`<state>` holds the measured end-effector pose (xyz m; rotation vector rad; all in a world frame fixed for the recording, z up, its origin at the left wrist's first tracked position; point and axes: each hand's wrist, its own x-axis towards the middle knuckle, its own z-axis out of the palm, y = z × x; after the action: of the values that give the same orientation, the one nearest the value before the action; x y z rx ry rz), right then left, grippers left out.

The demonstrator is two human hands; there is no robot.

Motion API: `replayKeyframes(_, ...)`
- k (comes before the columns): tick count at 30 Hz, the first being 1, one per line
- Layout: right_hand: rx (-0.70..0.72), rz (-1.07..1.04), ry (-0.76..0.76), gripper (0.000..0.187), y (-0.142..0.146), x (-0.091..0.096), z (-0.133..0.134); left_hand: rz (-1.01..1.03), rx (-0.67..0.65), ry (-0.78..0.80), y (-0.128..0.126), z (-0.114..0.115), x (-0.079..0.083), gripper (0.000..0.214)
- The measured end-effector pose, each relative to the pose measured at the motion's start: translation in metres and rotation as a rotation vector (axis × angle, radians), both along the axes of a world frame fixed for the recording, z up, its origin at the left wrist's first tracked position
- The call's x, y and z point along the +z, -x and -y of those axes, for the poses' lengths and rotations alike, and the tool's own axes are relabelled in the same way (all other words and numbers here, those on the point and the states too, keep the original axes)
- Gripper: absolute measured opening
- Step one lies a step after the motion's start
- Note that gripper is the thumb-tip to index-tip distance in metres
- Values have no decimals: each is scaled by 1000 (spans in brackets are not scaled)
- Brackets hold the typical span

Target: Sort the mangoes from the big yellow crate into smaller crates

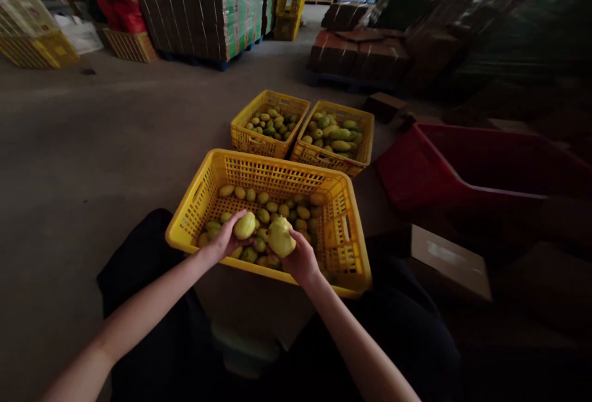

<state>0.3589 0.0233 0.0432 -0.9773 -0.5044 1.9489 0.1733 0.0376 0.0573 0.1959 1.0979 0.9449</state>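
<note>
A large yellow plastic crate (222, 171) sits on the floor between my knees, holding several yellow-green mangoes. My left hand (227, 240) is closed around one small yellow mango (245, 225) over the crate's near side. Just to its right, my right hand (300, 259) grips a larger yellow mango (280, 237), lifted slightly above the fruit pile. The two held mangoes are close together but apart.
Two smaller yellow crates (259, 140) (324, 156) of mangoes stand side by side behind the big one. A red crate (462, 161) lies to the right, with a cardboard box (451, 263) before it. Wrapped carton pallets (203, 7) and stacked boxes (356, 50) stand further back.
</note>
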Motion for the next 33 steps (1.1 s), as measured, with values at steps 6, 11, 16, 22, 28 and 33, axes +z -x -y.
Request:
replayKeyframes(6, -99, 9, 158, 34, -5, -11, -4, 118, -12, 69, 5, -5, -2, 37)
replayKeyframes(11, -57, -41, 205, 34, -5, -12, -7, 140, 1, 48, 4, -4, -2, 30)
replayKeyframes(16, -69, 16, 205, 34, -3, -13, -8, 113, 33, 105, 2, -2, 4, 31)
replayKeyframes(22, -58, 9, 169, 34, -3, -11, -4, 154, -4, 103, 5, -4, -2, 41)
replayKeyframes(28, -29, 26, 214, 27, -5, -9, -4, 221, 9, 73, 6, -3, -11, 44)
replayKeyframes(33, -124, -9, 319, 27, -6, -13, -6, 259, 64, 181, 7, -6, -13, 44)
